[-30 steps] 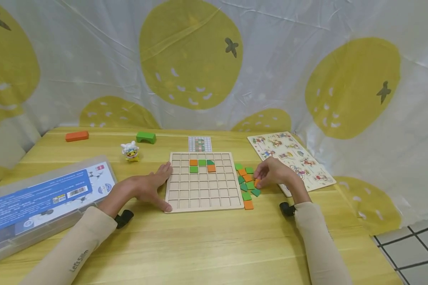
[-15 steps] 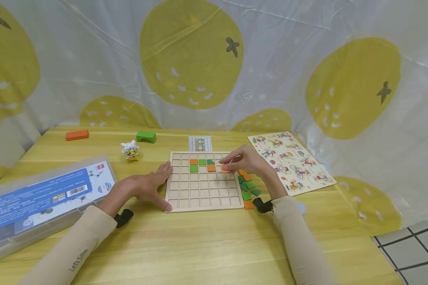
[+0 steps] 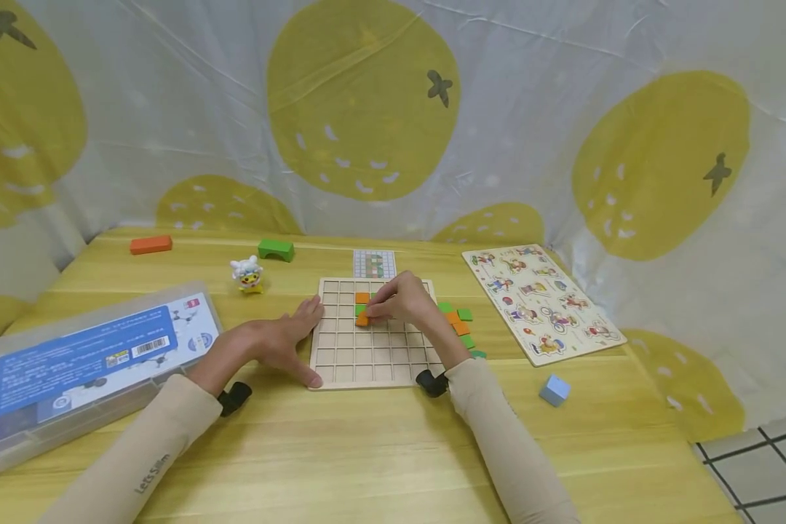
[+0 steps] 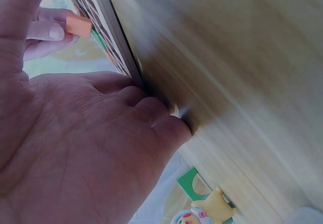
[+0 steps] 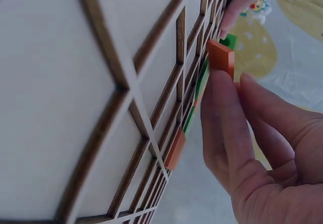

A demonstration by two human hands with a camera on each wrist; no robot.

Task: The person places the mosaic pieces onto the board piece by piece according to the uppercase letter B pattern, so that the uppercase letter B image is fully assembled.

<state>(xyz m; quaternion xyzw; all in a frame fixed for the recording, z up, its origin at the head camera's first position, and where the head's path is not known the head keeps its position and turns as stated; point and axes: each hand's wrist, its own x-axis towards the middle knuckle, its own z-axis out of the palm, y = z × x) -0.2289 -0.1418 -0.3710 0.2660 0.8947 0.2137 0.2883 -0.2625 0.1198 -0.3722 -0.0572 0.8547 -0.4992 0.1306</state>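
My right hand [image 3: 402, 298] pinches an orange square tile [image 3: 362, 320] between thumb and fingers, over the left-middle part of a wooden grid board [image 3: 380, 372]. In the right wrist view the orange tile [image 5: 221, 56] is tilted and held above the grid. My left hand [image 3: 282, 343] rests with fingers and thumb spread against the board's left edge; in the left wrist view its palm [image 4: 96, 143] fills the lower left. An orange tile [image 3: 362, 298] sits in an upper cell, with a green tile [image 3: 359, 310] below it. My right hand hides other tiles on the board.
Loose orange and green tiles [image 3: 460, 327] lie right of the board. Behind it is a pattern card [image 3: 375, 264]. A picture puzzle board [image 3: 544, 306] and blue block [image 3: 554, 391] are at right; a figurine [image 3: 247, 275], green arch block [image 3: 276, 249], orange block [image 3: 151, 244] and plastic case [image 3: 105, 356] at left.
My right hand has picked up an orange tile from the loose pile and carried it left across the board. My left hand stays at the board's left edge. The head view has shifted slightly.
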